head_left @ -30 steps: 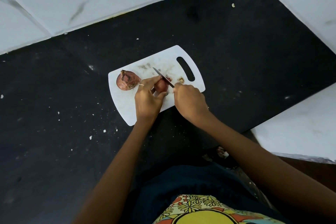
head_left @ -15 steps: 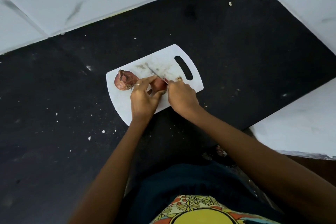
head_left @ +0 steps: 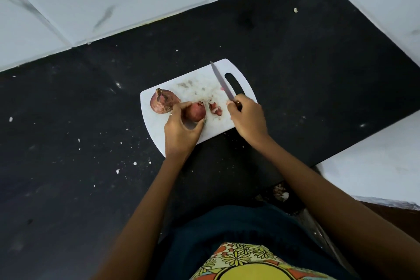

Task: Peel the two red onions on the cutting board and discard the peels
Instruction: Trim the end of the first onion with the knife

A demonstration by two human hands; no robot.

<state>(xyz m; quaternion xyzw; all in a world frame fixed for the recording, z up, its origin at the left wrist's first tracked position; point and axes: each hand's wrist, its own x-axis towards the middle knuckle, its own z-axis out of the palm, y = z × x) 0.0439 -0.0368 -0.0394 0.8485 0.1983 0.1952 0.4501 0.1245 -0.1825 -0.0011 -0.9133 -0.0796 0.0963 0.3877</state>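
On white cutting board (head_left: 159, 127): left hand (head_left: 181, 130) pinches onion (head_left: 195, 112); right hand (head_left: 248, 118) grips knife (head_left: 221, 82).

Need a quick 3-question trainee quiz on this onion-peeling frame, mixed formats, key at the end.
1. True or false: the knife blade rests on the onion held by the left hand.
2. Which hand grips the knife? A) left B) right
3. Fill in: the cut-off piece lies on the cutting board between the held onion and the ____ hand.

Key: 1 false, the blade is raised over the board, clear of the onion; 2 B; 3 right. The other onion lies apart, skin on.
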